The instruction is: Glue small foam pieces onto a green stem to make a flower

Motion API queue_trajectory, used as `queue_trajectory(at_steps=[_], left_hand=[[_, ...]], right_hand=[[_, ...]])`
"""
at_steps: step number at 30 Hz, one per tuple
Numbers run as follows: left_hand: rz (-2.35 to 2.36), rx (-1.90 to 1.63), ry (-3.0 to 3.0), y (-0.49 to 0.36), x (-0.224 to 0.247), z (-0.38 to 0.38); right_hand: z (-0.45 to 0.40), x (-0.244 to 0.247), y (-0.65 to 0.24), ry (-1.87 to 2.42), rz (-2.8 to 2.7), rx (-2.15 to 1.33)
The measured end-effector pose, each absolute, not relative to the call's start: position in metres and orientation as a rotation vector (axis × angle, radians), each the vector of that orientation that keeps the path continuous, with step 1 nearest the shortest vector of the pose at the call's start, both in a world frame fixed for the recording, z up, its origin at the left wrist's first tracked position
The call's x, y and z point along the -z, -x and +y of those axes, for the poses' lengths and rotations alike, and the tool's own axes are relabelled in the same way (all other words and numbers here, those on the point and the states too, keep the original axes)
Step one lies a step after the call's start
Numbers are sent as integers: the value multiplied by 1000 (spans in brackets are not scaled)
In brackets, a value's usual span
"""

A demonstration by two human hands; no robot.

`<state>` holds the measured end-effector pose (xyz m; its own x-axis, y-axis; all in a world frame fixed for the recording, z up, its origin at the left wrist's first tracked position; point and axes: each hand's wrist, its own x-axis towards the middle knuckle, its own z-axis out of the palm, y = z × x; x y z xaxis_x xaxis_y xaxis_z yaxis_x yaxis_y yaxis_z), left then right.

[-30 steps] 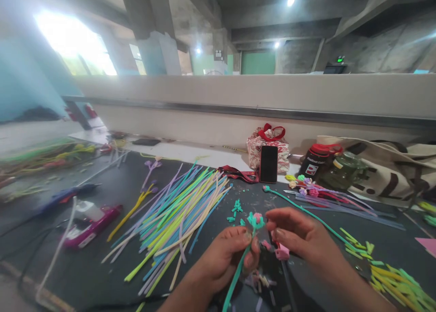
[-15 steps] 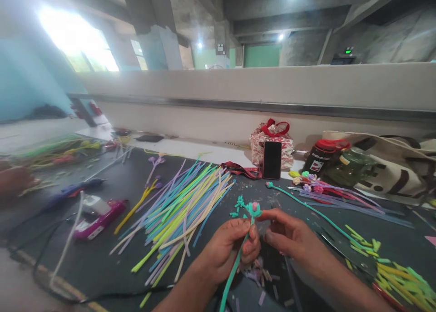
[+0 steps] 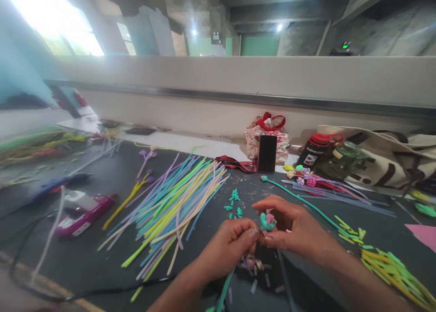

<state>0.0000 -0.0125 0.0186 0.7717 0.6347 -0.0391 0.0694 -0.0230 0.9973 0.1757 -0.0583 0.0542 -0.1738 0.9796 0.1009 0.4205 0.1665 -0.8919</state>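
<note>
My left hand [image 3: 231, 241] pinches a flower with a teal fuzzy pipe-cleaner-like stem [image 3: 225, 288], just below its head. The flower head [image 3: 268, 221] has teal petals around a pink centre and tilts to the right. Curved around that head is my right hand [image 3: 299, 223], with the thumb low and the index finger above it. Short teal pieces [image 3: 234, 196] lie beyond the hands. Pink and purple scraps [image 3: 252, 263] lie beneath them. A finished-looking teal stem with a small bud [image 3: 296, 195] rests to the right.
Many pastel fuzzy stems [image 3: 177, 203] spread to the left, near a magenta glue-gun-like tool [image 3: 86, 215] with cables. At the back stand a phone [image 3: 266, 154], a patterned bag [image 3: 252, 137] and a black bottle [image 3: 311, 151]. Yellow-green pieces [image 3: 391, 266] lie at right.
My right hand has moved from beside the flower to curl around its head. The flower has tipped and shifted right and slightly down. The camera view has shifted a little.
</note>
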Motion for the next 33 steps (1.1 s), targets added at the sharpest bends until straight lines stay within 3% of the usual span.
queue_trajectory(at_steps=[21,28,33], left_hand=[[536,-452,-1426,-3,-14,-13],[605,-558,-1122,1,-20,-9],[662,-661,-901,5,-18,-4]], right_hand=[[-61,-51,-165,1303,-1731,-795],[-65,-57,-178,1369,-1582,-1000],[-69,-32,-172,1364,-1374,-1188]])
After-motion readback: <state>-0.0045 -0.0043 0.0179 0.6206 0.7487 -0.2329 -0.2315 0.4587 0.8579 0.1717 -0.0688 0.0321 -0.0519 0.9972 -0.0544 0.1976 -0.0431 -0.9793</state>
